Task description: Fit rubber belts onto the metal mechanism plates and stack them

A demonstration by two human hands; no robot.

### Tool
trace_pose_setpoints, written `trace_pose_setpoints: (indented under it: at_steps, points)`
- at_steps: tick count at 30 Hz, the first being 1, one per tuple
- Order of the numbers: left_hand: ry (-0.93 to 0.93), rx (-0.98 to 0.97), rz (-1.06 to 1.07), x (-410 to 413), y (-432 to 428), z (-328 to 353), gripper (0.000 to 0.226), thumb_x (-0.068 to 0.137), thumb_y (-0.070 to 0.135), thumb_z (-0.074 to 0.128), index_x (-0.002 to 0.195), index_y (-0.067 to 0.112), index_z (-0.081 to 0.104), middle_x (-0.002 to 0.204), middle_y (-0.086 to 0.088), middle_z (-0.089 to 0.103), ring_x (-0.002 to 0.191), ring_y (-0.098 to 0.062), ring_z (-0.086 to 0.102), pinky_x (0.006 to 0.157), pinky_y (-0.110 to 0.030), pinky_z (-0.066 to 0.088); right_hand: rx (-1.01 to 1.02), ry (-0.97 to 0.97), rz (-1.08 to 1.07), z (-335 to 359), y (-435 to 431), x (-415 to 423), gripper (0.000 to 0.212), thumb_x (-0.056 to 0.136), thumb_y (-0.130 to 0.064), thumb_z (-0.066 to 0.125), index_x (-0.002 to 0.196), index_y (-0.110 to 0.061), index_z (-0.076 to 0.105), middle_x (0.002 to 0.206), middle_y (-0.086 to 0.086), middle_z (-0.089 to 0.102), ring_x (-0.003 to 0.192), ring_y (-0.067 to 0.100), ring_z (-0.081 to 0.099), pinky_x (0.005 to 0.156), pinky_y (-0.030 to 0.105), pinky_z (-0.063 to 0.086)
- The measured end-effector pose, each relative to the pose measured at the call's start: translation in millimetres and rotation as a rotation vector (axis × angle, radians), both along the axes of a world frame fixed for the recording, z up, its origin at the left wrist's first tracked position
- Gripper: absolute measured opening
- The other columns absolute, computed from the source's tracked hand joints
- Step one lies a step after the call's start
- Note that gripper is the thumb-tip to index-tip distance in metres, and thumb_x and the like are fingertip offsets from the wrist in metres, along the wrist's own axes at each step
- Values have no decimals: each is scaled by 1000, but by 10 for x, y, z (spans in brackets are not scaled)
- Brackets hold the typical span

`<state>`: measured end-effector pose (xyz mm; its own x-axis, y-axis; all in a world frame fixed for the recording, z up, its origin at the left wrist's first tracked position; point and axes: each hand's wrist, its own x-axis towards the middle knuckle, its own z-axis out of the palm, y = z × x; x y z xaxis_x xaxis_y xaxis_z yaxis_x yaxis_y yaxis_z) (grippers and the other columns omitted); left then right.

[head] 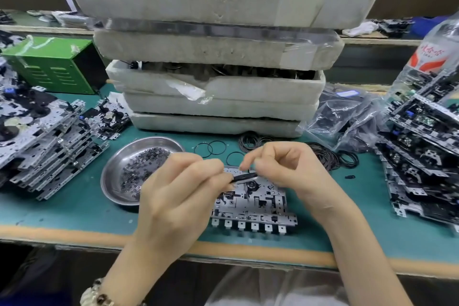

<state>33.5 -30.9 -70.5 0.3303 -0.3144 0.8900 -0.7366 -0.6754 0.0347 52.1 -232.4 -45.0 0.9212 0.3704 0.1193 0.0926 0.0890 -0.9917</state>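
A metal mechanism plate (258,202) lies flat on the green mat near the front edge. My left hand (178,194) covers its left side and grips a dark slim tool (244,177) whose tip points right over the plate. My right hand (285,166) hovers over the plate's far right part with fingers curled, pinching at the tool's tip; whatever it pinches is too small to make out. Loose rubber belts (216,148) lie on the mat just behind the plate, with a bigger heap of belts (332,156) to the right.
A steel dish (119,169) of tiny washers sits left of the plate. Stacks of mechanism plates stand at the left (39,136) and right (422,156). Foam trays (218,57) tower behind. A green box (49,64), bags of belts (342,117) and a water bottle (432,52) flank them.
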Motion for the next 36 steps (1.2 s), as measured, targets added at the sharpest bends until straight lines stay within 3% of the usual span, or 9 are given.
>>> trace_pose_setpoints:
  at_steps: [5, 11, 16, 20, 23, 27, 30, 32, 36]
  points:
    - [-139, 152, 75, 85, 159, -89, 7, 87, 0, 76, 81, 3, 78, 101, -1, 60, 82, -24, 54, 59, -37, 50, -71, -60, -40, -87, -7, 14, 37, 67, -16, 87, 55, -24, 52, 83, 9, 76, 63, 8, 66, 63, 16, 50]
    - [-99, 201, 92, 110, 218, -146, 9, 82, -5, 78, 82, 3, 78, 97, -6, 65, 81, -27, 54, 57, -39, 51, -179, -155, -158, -129, 51, 25, 39, 67, -11, 85, 57, -14, 48, 76, 6, 76, 50, -3, 59, 54, 3, 40]
    - [-68, 207, 82, 109, 242, -164, 8, 85, -4, 76, 83, 3, 78, 85, -6, 72, 77, -26, 52, 56, -37, 50, -244, -145, -147, -185, 37, 48, 46, 61, -34, 89, 60, -10, 49, 78, 1, 76, 70, 7, 72, 66, 13, 49]
    - [-65, 197, 86, 107, 230, -165, 11, 90, -1, 71, 83, 3, 78, 85, -6, 72, 77, -26, 53, 54, -38, 49, -245, -151, -153, -199, 39, 57, 42, 60, -38, 84, 58, -14, 50, 78, 2, 76, 74, 10, 73, 70, 16, 51]
    - [-20, 150, 51, 106, 224, -153, 22, 97, 18, 69, 82, 6, 80, 85, -6, 72, 79, -25, 53, 60, -37, 50, -278, -181, -166, -185, 38, 38, 41, 59, -41, 84, 58, -18, 50, 79, -1, 76, 74, 7, 71, 69, 16, 47]
    - [223, 68, -89, 41, 256, -126, 69, 97, 65, 39, 101, 9, 79, 103, -10, 70, 91, -28, 55, 78, -36, 47, -345, -331, -318, -175, 63, -84, 40, 57, -46, 83, 55, -23, 51, 75, -11, 74, 77, 21, 65, 72, 31, 49]
    - [312, 98, -173, 26, 253, -119, 80, 95, 72, 29, 110, 8, 76, 110, -8, 69, 96, -30, 55, 81, -38, 47, -396, -479, -439, -170, 116, -209, 39, 57, -49, 82, 54, -28, 49, 70, -18, 67, 76, 11, 65, 70, 24, 47]
    - [328, 111, -217, 43, 239, -118, 83, 95, 73, 29, 107, 7, 77, 112, -5, 70, 97, -31, 58, 78, -42, 48, -427, -524, -456, -154, 122, -261, 38, 58, -50, 83, 57, -31, 50, 72, -22, 58, 79, 18, 69, 68, 28, 49]
    - [318, 107, -271, 43, 246, -122, 81, 95, 72, 29, 101, 8, 79, 109, 3, 73, 95, -28, 59, 70, -40, 47, -537, -577, -449, -189, 110, -313, 40, 59, -43, 89, 57, -30, 52, 74, -10, 49, 80, 14, 70, 71, 28, 52]
